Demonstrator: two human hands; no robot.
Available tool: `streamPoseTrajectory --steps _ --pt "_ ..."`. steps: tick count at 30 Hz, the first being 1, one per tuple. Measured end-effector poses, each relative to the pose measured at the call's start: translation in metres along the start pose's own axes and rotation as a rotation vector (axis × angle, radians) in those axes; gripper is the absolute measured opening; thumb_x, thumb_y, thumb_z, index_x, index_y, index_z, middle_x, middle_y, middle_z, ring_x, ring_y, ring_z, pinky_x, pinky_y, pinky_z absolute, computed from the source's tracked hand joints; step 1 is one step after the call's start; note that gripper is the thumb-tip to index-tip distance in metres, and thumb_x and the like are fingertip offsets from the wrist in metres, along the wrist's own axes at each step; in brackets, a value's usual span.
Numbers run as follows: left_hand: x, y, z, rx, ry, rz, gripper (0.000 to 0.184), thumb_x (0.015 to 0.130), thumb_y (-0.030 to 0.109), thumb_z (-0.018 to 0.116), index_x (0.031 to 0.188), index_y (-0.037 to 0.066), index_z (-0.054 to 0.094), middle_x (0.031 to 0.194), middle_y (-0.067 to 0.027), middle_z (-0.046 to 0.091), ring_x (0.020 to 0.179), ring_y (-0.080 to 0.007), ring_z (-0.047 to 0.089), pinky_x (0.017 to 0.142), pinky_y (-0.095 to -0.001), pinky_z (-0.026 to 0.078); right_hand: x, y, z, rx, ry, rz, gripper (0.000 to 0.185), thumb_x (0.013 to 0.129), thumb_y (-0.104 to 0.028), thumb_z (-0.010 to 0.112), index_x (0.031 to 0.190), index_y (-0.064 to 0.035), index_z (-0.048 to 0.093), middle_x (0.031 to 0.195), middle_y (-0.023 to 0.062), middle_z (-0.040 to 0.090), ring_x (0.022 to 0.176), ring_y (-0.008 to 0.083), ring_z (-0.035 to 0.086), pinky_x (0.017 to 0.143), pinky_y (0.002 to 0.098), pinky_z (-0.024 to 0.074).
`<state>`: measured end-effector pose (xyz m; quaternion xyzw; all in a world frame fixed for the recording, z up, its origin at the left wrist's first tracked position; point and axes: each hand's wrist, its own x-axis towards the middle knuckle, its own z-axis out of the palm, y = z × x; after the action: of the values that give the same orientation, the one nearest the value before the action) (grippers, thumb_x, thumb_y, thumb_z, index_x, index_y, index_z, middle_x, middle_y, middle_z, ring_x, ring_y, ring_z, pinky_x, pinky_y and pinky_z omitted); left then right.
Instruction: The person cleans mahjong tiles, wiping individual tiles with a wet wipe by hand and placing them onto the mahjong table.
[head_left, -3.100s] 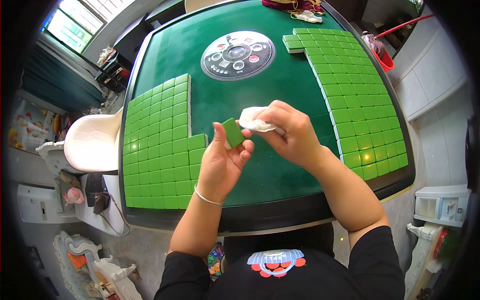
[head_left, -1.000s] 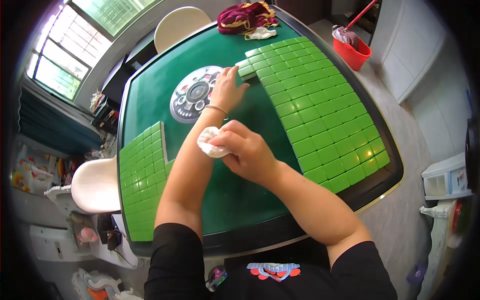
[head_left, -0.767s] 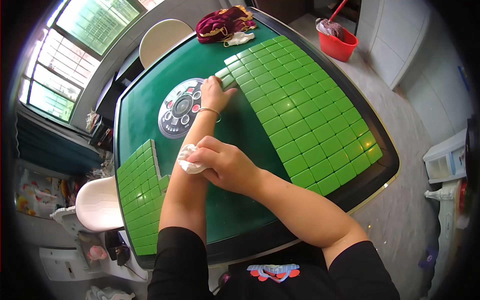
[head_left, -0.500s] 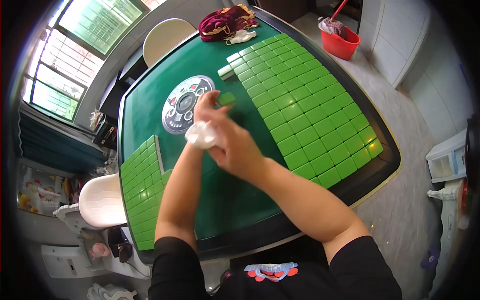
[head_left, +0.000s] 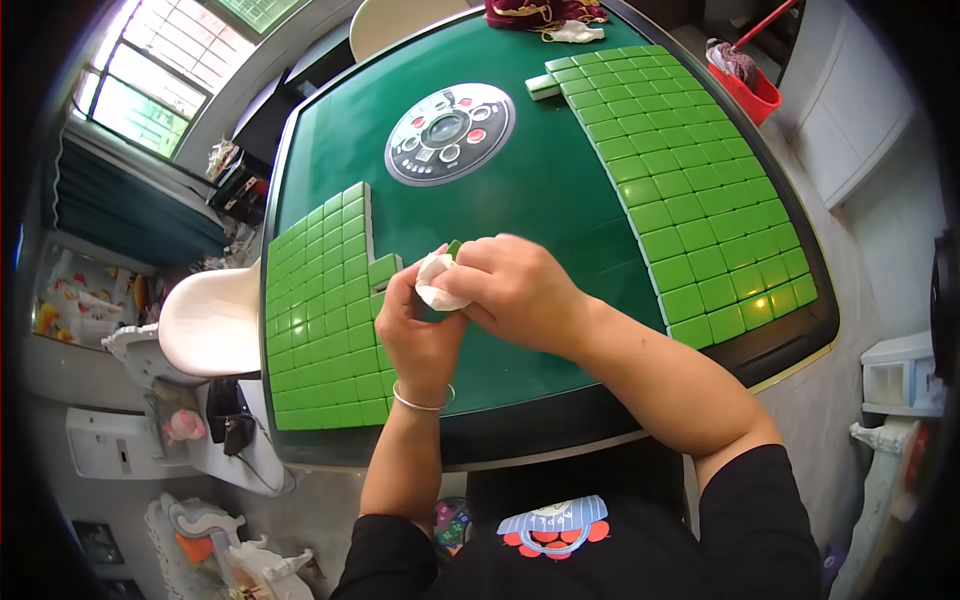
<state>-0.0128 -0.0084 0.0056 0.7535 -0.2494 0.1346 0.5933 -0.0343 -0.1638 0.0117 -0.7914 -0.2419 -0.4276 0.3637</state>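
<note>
My left hand (head_left: 420,345), with a bracelet at its wrist, is closed around a green tile (head_left: 454,248), of which only a small top part shows. My right hand (head_left: 525,290) pinches a crumpled white cloth (head_left: 438,284) and presses it against the tile. Both hands meet above the green table surface (head_left: 520,375). Left of them lies a block of green tiles (head_left: 325,300) in rows. A larger block of green tiles (head_left: 700,200) covers the right side, with one tile (head_left: 542,87) sticking out at its far left corner.
A round control panel (head_left: 450,133) lies mid-table. At the far edge are a dark red cloth bag (head_left: 525,12) and a white cloth (head_left: 574,32). White chairs (head_left: 210,320) stand left and beyond. A red bucket (head_left: 750,95) with a mop is on the floor at right.
My left hand has come back from the right block's far corner with a tile. The cloth in my right hand now meets that tile. The view has shifted.
</note>
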Motion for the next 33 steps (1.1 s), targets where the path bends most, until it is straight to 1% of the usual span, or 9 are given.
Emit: streamPoseTrajectory --steps 6,11,14,18,19,22,23,28,33 --pt "0.001 0.001 -0.001 -0.149 0.007 -0.005 0.049 0.071 -0.006 0.080 0.115 -0.006 0.059 0.115 -0.0163 0.065 0.103 -0.0203 0.065 0.089 -0.0315 0.055 0.006 0.014 -0.004 -0.099 0.093 0.085 0.016 0.076 -0.009 0.068 0.089 -0.0152 0.064 0.074 0.0006 0.057 0.066 0.0187 0.059 0.060 0.0333 0.0455" --pt "0.002 -0.001 -0.005 -0.175 0.000 0.039 0.050 0.071 -0.008 0.079 0.116 -0.006 0.057 0.114 -0.0159 0.065 0.105 -0.0209 0.064 0.091 -0.0327 0.054 0.002 -0.006 0.003 -0.062 -0.066 -0.064 0.019 0.075 -0.007 0.067 0.093 -0.0151 0.065 0.076 0.0018 0.058 0.064 0.0219 0.059 0.059 0.0359 0.0474" --pt "0.004 0.004 -0.010 -0.406 -0.033 -0.155 0.044 0.079 -0.006 0.072 0.120 -0.004 0.055 0.118 -0.0175 0.064 0.102 -0.0201 0.064 0.089 -0.0320 0.054 0.006 0.011 -0.002 -0.138 0.040 0.089 0.018 0.079 -0.008 0.067 0.095 -0.0144 0.065 0.079 0.0033 0.063 0.067 0.0230 0.063 0.061 0.0360 0.0503" --pt "0.008 -0.001 -0.020 -0.817 -0.135 -0.410 0.036 0.092 0.004 0.063 0.126 -0.002 0.053 0.117 -0.0176 0.063 0.096 -0.0188 0.064 0.088 -0.0295 0.052 0.009 0.016 -0.017 0.360 0.189 0.557 0.026 0.085 -0.009 0.067 0.111 -0.0108 0.067 0.091 0.0120 0.070 0.072 0.0298 0.068 0.069 0.0384 0.0550" --pt "0.009 -0.007 -0.021 -0.900 -0.154 -0.451 0.036 0.092 0.006 0.063 0.126 -0.002 0.053 0.118 -0.0174 0.063 0.098 -0.0185 0.063 0.090 -0.0295 0.051 0.012 0.010 -0.020 0.376 0.190 0.576 0.031 0.085 -0.009 0.067 0.116 -0.0107 0.067 0.086 0.0105 0.069 0.077 0.0275 0.068 0.072 0.0374 0.0550" --pt "0.008 -0.014 -0.026 -1.030 -0.210 -0.517 0.040 0.093 0.008 0.064 0.129 -0.002 0.050 0.123 -0.0154 0.060 0.107 -0.0195 0.060 0.095 -0.0318 0.049 0.005 0.011 -0.016 0.090 -0.040 0.124 0.033 0.085 -0.011 0.069 0.118 -0.0116 0.066 0.087 0.0090 0.066 0.089 0.0253 0.067 0.077 0.0358 0.0547" --pt "0.007 -0.011 -0.022 -1.068 -0.200 -0.530 0.041 0.092 0.007 0.064 0.129 -0.002 0.050 0.123 -0.0143 0.060 0.109 -0.0205 0.059 0.096 -0.0330 0.049 0.001 0.006 -0.008 0.130 -0.060 0.126 0.038 0.085 -0.011 0.069 0.123 -0.0129 0.064 0.096 0.0102 0.063 0.099 0.0260 0.064 0.081 0.0349 0.0541" --pt "0.006 -0.004 -0.021 -1.155 -0.161 -0.564 0.040 0.093 0.008 0.064 0.130 -0.001 0.051 0.125 -0.0139 0.058 0.114 -0.0231 0.058 0.101 -0.0374 0.048 0.005 -0.012 0.003 0.255 0.001 0.184 0.045 0.081 0.002 0.067 0.125 -0.0086 0.063 0.105 0.0124 0.062 0.101 0.0303 0.062 0.086 0.0352 0.0525" --pt "0.006 -0.013 -0.024 -1.233 -0.239 -0.585 0.039 0.092 0.011 0.065 0.128 0.000 0.053 0.125 -0.0139 0.059 0.115 -0.0233 0.058 0.101 -0.0381 0.048 0.000 0.006 -0.009 0.166 -0.102 0.247 0.053 0.080 0.006 0.061 0.130 -0.0108 0.059 0.102 0.0151 0.061 0.088 0.0326 0.064 0.076 0.0382 0.0542"
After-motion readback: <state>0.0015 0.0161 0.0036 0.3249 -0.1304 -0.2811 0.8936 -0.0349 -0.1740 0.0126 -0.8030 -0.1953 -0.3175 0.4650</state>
